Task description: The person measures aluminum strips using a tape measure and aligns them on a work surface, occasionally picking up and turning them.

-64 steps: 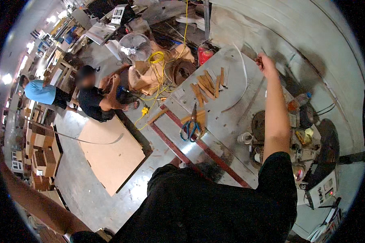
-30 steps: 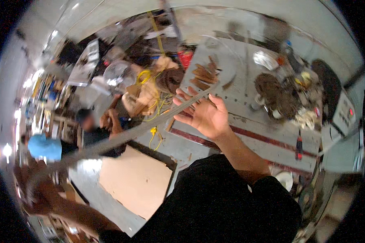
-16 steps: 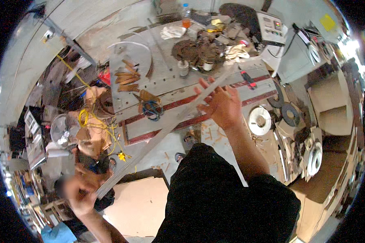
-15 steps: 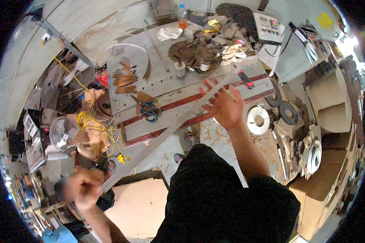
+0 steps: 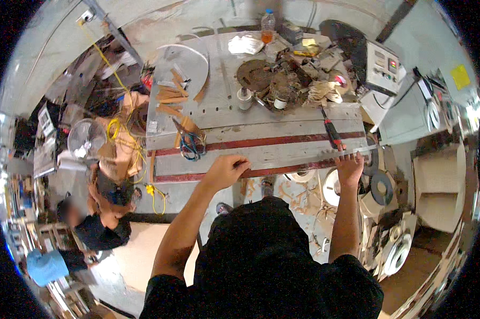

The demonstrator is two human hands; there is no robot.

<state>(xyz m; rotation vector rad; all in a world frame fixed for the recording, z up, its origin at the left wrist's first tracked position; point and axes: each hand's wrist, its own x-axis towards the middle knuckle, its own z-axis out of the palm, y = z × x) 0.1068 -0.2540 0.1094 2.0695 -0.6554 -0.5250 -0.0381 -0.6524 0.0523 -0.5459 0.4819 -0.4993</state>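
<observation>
A long, thin greyish strip (image 5: pixel 298 160) lies along the front part of the workbench, between and over its dark red bands. My left hand (image 5: pixel 228 173) is closed in a pinch at the strip's left end, near the bench's front edge. At the right, my right hand (image 5: pixel 349 169) has its fingers apart and extended, fingertips at the strip; its thumb is hard to make out. Just beyond those fingers sits a red and black hand tool (image 5: pixel 333 134). Scissors with blue-green handles (image 5: pixel 192 144) rest on the bench left of my left hand.
The metal workbench (image 5: pixel 218 119) bears brown strips (image 5: pixel 171 95), a white jar (image 5: pixel 244 99), a greasy heap of parts (image 5: pixel 282 87) and an orange-filled bottle (image 5: pixel 267 26). A control box (image 5: pixel 382 66) stands at right. White rolls (image 5: pixel 397 255) and cardboard lie right; a co-worker (image 5: pixel 104 228) crouches left beside yellow cable.
My left hand has come from the lower left up to the bench front, bringing the strip from slanting to nearly level. My right hand has shifted right and lower, to the strip. The view has turned.
</observation>
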